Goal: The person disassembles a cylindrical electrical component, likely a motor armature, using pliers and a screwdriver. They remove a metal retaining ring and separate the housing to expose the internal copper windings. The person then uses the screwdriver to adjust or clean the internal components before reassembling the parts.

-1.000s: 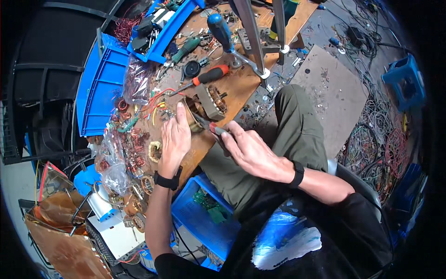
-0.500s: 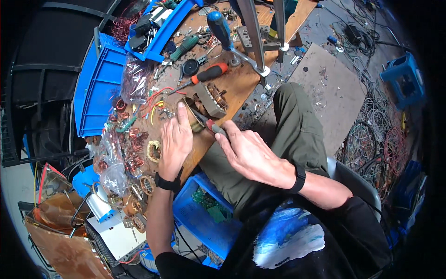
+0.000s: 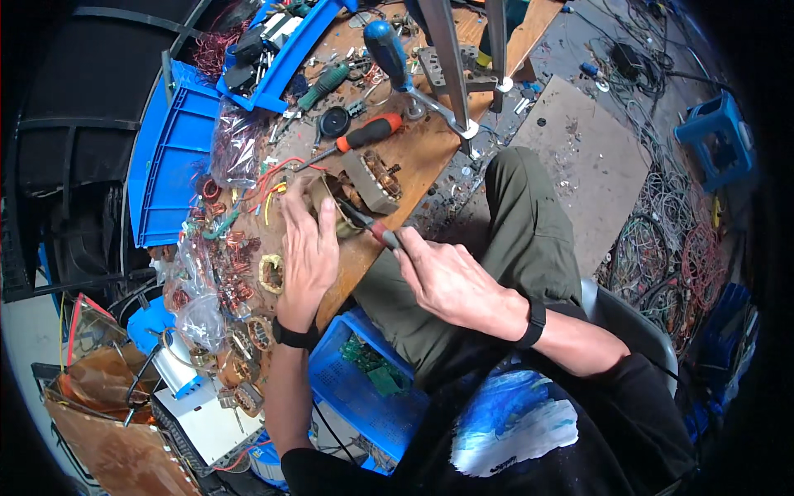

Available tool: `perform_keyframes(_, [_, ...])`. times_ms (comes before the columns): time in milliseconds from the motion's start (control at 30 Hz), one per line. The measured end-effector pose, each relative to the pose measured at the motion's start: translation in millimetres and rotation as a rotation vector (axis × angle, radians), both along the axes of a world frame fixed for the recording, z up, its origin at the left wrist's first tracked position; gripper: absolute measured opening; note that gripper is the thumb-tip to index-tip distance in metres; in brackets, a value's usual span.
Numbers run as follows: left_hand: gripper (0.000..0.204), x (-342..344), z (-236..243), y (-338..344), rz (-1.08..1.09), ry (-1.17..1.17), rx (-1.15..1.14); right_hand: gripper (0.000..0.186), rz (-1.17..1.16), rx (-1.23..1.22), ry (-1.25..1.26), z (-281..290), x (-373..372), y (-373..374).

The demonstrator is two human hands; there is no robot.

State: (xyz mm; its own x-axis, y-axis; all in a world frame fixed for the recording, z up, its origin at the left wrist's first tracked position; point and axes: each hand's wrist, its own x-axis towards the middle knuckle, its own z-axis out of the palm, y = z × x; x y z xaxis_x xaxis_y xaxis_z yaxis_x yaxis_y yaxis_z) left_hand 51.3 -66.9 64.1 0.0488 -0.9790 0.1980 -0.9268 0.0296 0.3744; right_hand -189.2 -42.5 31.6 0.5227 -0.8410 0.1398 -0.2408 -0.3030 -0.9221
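Observation:
My left hand (image 3: 310, 252) grips a brownish, open-ended metal shell (image 3: 321, 193) at the table edge, its thumb along the near side. My right hand (image 3: 459, 277) is closed around the red-and-grey handle of a slim tool (image 3: 383, 234). The tool's dark shaft reaches into the shell's opening; its tip is hidden. Right behind the shell lies a grey laminated motor core (image 3: 368, 183) with copper windings. An orange-and-black screwdriver (image 3: 372, 131) rests beyond it, its shaft pointing toward the shell.
Loose copper coils (image 3: 236, 256) and plastic bags cover the table's left side. A blue-handled tool (image 3: 387, 50) stands near metal clamp bars (image 3: 451, 62) at the far edge. Below the table, a blue crate (image 3: 331, 372) holds green circuit boards. Tangled cables (image 3: 662, 248) lie on the floor at right.
My left fingers have shifted from lying extended along the shell to wrapping around it, and the shell has tilted slightly. The right hand and tool have moved slightly right and down.

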Motion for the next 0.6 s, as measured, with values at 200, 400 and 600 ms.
perform_keyframes(200, [0.086, 23, 16, 13, -0.209, 0.312, 0.282, 0.028, -0.06, -0.038, -0.111, 27, -7, 6])
perform_keyframes(400, [0.088, 32, 13, 13, -0.176, 0.559, 0.346, 0.05, -0.136, -0.047, -0.301, 26, -4, 11])
perform_keyframes(600, [0.088, 36, 11, 13, -0.15, 0.52, 0.366, 0.047, -0.094, -0.088, -0.215, 15, -1, 8])
